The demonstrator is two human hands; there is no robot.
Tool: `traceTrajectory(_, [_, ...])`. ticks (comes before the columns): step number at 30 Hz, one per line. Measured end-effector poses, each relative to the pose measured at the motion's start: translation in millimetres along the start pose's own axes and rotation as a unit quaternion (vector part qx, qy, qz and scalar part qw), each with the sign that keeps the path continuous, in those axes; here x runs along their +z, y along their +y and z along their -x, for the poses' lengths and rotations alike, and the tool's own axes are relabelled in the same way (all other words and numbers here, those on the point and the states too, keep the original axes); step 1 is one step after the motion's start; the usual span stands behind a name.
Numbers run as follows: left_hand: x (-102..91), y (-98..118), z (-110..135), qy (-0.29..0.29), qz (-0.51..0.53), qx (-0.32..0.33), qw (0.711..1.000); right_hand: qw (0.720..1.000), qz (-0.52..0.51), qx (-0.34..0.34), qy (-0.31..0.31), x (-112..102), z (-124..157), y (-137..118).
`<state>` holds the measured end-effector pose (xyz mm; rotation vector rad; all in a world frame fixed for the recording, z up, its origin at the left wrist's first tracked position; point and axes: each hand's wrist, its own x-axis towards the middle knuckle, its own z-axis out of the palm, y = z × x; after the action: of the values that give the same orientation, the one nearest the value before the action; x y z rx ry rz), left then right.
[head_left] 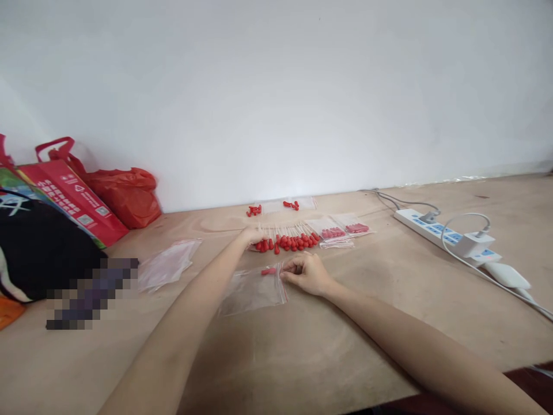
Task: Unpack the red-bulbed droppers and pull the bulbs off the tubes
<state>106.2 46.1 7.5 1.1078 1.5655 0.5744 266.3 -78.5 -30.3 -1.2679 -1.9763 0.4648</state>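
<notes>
While the right hand point(307, 274) is pinching the clear bag point(253, 293) at its mouth, a loose red piece point(268, 271) lying just left of the pinch, the left hand point(253, 235) is touching the row of red pieces point(288, 242) beyond, its grip unclear from here.

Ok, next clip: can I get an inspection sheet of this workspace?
Surface: brown table, plain top.
Job's things: clear bag lying flat, red piece at its mouth; row of red-tipped sticks; filled bags beside the row.
Clutter: empty bags and red shopping bags at left; loose red pieces near the wall.
Hands: left hand on the row's end; right hand at the bag's mouth.
Cables: power strip, charger plugged in, white cord.
Surroundings: white wall.
</notes>
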Motion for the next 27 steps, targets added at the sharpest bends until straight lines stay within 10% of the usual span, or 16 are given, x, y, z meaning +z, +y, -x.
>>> traceTrajectory(16, [-30.2, -32.4, 13.7, 0.096, 0.009, 0.161, 0.982, 1.0, 0.007, 0.017, -0.015, -0.4, 2.9, 1.0])
traceTrajectory(22, [-33.2, -52.9, 53.0, 0.152, -0.033, 0.281, 0.947, 1.0, 0.004, 0.01, -0.014, -0.3, 2.7, 2.8])
traceTrajectory(27, [-28.9, -84.5, 97.5, 0.034, -0.213, 0.41, 0.886, 1.0, -0.003, 0.017, -0.026, 0.0, 2.6, 4.6])
